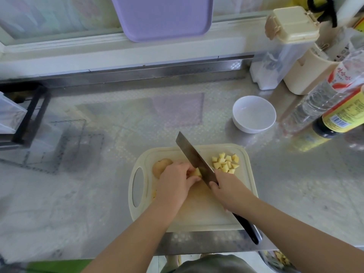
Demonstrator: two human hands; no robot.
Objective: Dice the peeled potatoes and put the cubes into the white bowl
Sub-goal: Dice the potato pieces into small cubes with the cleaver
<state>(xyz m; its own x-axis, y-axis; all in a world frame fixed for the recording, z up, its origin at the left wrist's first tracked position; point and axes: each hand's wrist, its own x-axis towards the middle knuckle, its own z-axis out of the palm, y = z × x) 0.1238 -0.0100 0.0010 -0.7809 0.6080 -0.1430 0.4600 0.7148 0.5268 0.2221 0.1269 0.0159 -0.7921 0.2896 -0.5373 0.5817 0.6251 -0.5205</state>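
On the cream cutting board (201,213) my left hand (174,183) holds a piece of yellow potato (196,172) with curled fingers. My right hand (230,191) grips a cleaver (194,158) by its black handle, the blade set against the potato piece. To the right of the blade lies a pile of several potato cubes (225,163). A whole round potato (160,167) sits at the board's left, partly behind my left hand. The white bowl (254,114) stands beyond the board to the right, with nothing in it.
Bottles (342,113) and cream containers (291,46) crowd the back right of the steel counter (78,194). A purple board (163,16) leans at the window. A black rack (29,115) stands at the left. The counter's front edge runs just below the cutting board.
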